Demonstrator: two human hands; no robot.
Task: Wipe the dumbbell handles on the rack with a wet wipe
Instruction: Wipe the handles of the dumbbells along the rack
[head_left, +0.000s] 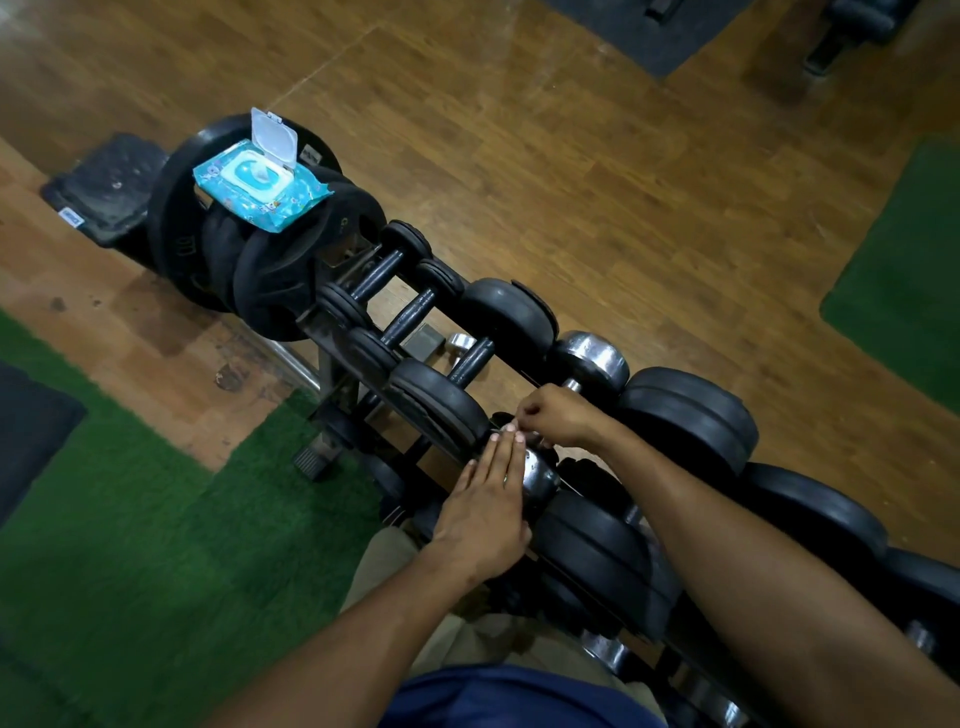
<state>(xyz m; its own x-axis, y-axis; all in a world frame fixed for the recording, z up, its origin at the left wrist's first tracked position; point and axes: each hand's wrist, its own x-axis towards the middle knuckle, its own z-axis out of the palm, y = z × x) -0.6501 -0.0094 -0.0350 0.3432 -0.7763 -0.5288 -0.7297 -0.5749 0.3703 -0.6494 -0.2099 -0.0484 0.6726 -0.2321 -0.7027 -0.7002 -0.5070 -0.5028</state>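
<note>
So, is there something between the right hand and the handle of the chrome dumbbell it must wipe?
Nothing visible does. The right hand is already closed around the handle of the chrome dumbbell, seemingly with a bit of white wipe in its grip. The left hand lies flat on the near chrome head, beside that handle, not across it.

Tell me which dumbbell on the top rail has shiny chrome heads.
The chrome dumbbell under the right hand, fourth from the weight plates. The other top-rail dumbbells have matte black heads.

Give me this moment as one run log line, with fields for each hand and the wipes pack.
left hand: flat on chrome dumbbell | right hand: closed at its handle | wipes pack: lid open, on weight plates
</note>
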